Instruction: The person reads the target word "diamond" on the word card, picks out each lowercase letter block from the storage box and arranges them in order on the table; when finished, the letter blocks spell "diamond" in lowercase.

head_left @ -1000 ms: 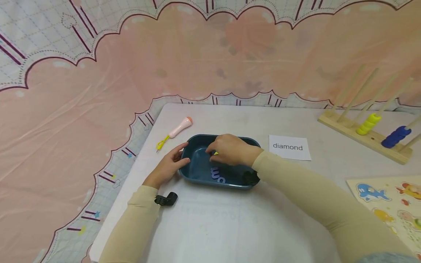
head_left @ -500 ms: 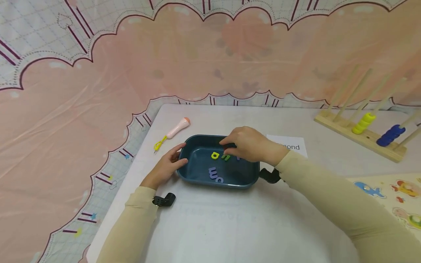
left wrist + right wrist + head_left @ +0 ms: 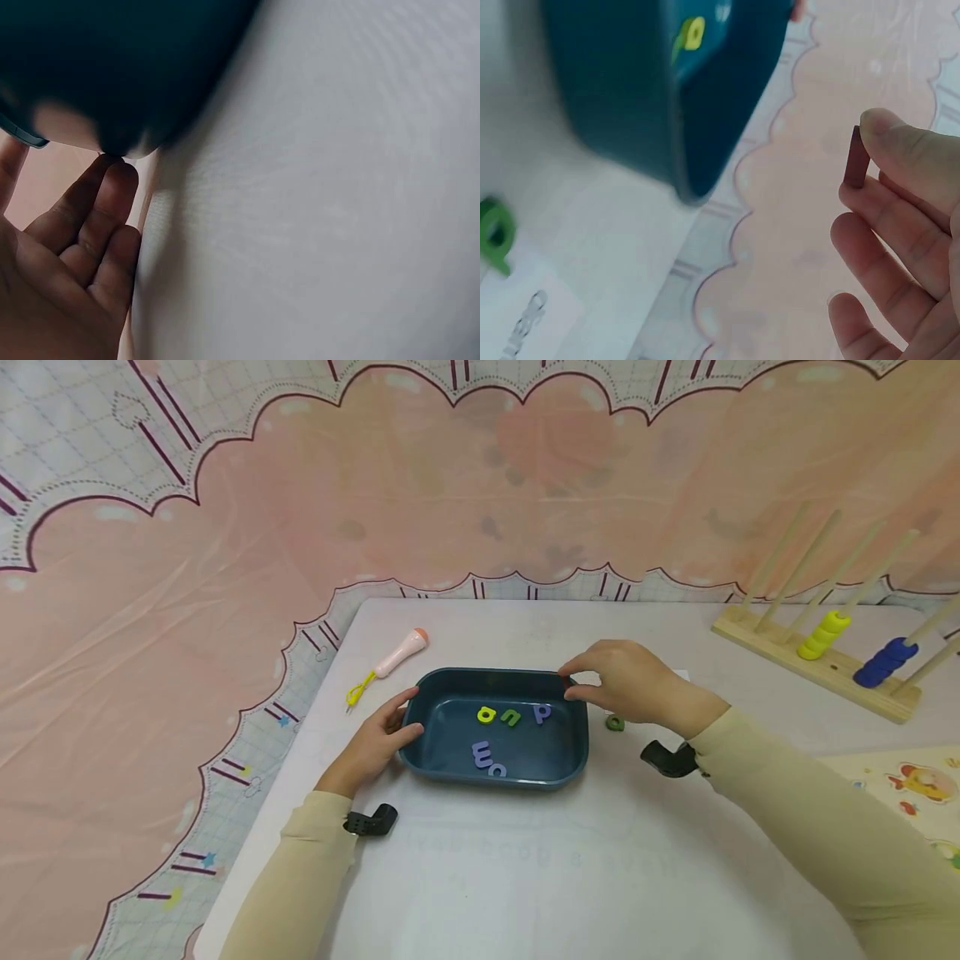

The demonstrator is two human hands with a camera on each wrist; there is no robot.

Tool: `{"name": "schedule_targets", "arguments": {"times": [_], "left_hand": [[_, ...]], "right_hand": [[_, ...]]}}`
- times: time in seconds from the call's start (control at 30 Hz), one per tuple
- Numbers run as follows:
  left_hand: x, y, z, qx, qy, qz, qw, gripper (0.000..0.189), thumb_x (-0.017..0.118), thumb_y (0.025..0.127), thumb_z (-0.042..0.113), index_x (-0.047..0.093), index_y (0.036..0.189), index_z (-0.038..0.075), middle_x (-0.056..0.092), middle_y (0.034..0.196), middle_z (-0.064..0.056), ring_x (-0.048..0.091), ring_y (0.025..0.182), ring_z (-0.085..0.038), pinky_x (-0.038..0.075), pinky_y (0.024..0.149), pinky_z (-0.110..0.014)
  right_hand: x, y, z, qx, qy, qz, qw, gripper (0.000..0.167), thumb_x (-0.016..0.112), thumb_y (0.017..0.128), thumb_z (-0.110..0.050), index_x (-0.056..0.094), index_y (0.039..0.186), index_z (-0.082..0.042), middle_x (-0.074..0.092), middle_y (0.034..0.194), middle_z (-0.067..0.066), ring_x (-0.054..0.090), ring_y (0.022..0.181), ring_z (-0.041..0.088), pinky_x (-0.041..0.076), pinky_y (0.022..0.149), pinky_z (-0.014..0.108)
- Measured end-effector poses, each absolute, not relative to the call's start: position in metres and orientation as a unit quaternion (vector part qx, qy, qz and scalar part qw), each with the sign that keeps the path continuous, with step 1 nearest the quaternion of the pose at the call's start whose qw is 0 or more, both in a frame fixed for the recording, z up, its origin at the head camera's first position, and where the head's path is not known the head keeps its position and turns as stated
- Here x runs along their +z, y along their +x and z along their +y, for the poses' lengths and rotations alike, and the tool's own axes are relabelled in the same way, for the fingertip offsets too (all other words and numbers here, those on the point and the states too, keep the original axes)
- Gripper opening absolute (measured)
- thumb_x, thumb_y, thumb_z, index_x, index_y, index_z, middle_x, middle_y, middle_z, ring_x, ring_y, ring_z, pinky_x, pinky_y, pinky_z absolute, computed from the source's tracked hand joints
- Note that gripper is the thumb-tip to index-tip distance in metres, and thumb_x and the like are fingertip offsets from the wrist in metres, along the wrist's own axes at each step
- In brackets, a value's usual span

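Observation:
My left hand (image 3: 367, 750) holds the left end of a dark blue tray (image 3: 495, 783), thumb over its rim; in the left wrist view bent fingers (image 3: 112, 202) reach its outer side. Over the tray's far right corner, my right hand (image 3: 637, 685) pinches a small dark red bar-shaped piece (image 3: 856, 157) between thumb and index finger. Inside lie a yellow letter (image 3: 486, 715), a green n (image 3: 511, 717), a purple letter like p or d (image 3: 542, 714), a purple m (image 3: 482, 754) and a purple o (image 3: 497, 770). Another green letter (image 3: 615, 722) lies outside, right of the tray.
A white word card (image 3: 529, 315) lies at the right, mostly behind my right hand in the head view. Behind the tray's left end is a pink-handled tool (image 3: 401, 652) with a yellow tip. A wooden bead stand (image 3: 817, 664) and picture board (image 3: 885, 781) stand further right.
My right hand has lifted from inside the tray and moved right to its far right corner, with the dark red piece pinched. The letters inside are uncovered. My left hand stays at the tray.

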State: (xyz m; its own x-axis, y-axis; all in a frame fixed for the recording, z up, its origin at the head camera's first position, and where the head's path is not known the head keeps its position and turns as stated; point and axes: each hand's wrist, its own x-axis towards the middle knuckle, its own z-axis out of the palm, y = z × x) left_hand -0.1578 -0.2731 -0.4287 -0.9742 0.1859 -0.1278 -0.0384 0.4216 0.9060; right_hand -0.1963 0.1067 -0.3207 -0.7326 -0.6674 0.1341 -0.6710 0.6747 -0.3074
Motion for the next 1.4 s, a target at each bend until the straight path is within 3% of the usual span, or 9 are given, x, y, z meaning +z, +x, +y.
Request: {"name": "schedule_targets", "arguments": {"times": [0.3,0.63,1.17,1.4], "left_hand": [[-0.426,-0.158,-0.275,0.529,0.052,0.840,0.107,0.067,0.063,0.100,0.020,0.031,0.158,0.016,0.046,0.146,-0.027,0.046,0.134,-0.038,0.034,0.109,-0.053],[-0.424,-0.159,-0.275,0.531,0.053,0.839,0.106,0.067,0.063,0.100,0.019,0.031,0.158,0.015,0.047,0.145,-0.027,0.047,0.132,-0.038,0.036,0.108,-0.052],[-0.428,-0.157,-0.274,0.532,0.046,0.838,0.108,0.067,0.062,0.100,0.016,0.030,0.158,0.014,0.046,0.146,-0.028,0.047,0.133,-0.039,0.037,0.107,-0.053],[-0.429,-0.157,-0.273,0.534,0.044,0.837,0.112,0.069,0.063,0.100,0.018,0.028,0.159,0.014,0.045,0.146,-0.028,0.046,0.133,-0.039,0.037,0.107,-0.052]], "right_hand": [[-0.335,-0.203,0.151,0.175,0.315,-0.933,0.006,0.032,0.076,0.091,-0.018,0.073,0.118,-0.002,0.072,0.110,0.012,0.065,0.103,0.031,0.050,0.089,0.051],[-0.353,-0.208,0.180,0.182,0.268,-0.946,-0.018,0.033,0.075,0.091,-0.018,0.072,0.117,0.001,0.071,0.112,0.020,0.063,0.109,0.040,0.046,0.095,0.057],[-0.390,-0.205,0.191,0.196,0.256,-0.945,-0.053,0.027,0.072,0.092,-0.014,0.073,0.114,0.002,0.072,0.110,0.017,0.064,0.110,0.040,0.042,0.099,0.060],[-0.399,-0.203,0.191,0.205,0.250,-0.944,-0.068,0.026,0.071,0.092,-0.013,0.073,0.113,0.001,0.073,0.110,0.015,0.064,0.110,0.039,0.046,0.095,0.057]]}}
